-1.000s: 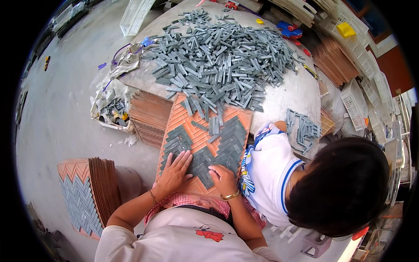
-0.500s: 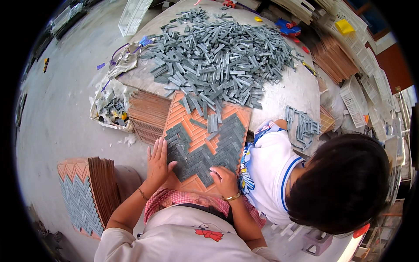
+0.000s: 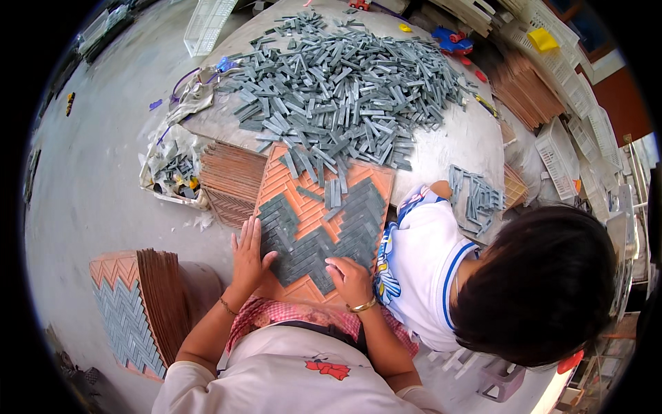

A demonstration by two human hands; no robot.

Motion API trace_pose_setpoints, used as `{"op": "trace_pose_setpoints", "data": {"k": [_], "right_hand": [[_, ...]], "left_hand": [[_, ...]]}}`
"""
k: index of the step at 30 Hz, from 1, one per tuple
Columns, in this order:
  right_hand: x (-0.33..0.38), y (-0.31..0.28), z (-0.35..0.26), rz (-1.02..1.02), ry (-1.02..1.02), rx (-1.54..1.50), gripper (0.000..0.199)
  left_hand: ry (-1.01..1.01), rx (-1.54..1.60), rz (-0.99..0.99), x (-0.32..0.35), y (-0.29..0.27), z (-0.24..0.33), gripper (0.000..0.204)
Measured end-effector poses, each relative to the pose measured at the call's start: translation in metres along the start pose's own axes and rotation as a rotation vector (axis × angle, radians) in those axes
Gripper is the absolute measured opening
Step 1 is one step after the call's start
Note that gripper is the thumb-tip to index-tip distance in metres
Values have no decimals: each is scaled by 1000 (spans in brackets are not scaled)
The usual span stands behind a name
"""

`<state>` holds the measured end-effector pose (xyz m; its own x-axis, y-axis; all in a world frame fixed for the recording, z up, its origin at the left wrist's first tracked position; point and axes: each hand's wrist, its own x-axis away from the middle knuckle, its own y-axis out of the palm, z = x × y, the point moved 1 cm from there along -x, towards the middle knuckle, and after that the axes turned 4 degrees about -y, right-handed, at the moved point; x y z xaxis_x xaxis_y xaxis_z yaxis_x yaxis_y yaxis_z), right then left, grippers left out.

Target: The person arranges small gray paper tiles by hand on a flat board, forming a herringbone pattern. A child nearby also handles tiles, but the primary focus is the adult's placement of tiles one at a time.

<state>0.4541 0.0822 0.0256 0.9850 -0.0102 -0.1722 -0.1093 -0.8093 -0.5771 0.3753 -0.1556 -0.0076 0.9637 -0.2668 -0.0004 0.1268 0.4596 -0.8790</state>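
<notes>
An orange moulded tray with herringbone grooves rests at my lap, its far end against the table. Dark grey-green stone strips fill a zigzag band of its grooves. My left hand lies along the tray's left edge, fingers stretched and thumb apart, holding nothing. Over the lower right part of the band, my right hand is curled, thumb and fingertips close together at the strips; whatever is between them is hidden. Several loose strips lie on the tray's upper grooves, below a big heap of strips.
A person in a white shirt leans in at my right, an arm near a small strip pile. Stacked trays stand left of mine; another stack is lower left. A bag of scraps sits beside the table.
My right hand has shifted slightly up and left over the strips, its fingers still curled. My left hand stays at the tray's edge. The whole view has moved a little.
</notes>
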Motion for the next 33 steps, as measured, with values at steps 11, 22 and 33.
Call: {"op": "trace_pose_setpoints", "data": {"k": [11, 22, 33], "right_hand": [[-110, 25, 5, 108, -139, 207, 26], [-141, 42, 10, -66, -23, 535, 30], [-96, 25, 13, -71, 275, -14, 22]], "left_hand": [[17, 87, 17, 24, -7, -15, 81], [125, 159, -114, 46, -9, -15, 73], [162, 41, -46, 28, -16, 5, 73]]}}
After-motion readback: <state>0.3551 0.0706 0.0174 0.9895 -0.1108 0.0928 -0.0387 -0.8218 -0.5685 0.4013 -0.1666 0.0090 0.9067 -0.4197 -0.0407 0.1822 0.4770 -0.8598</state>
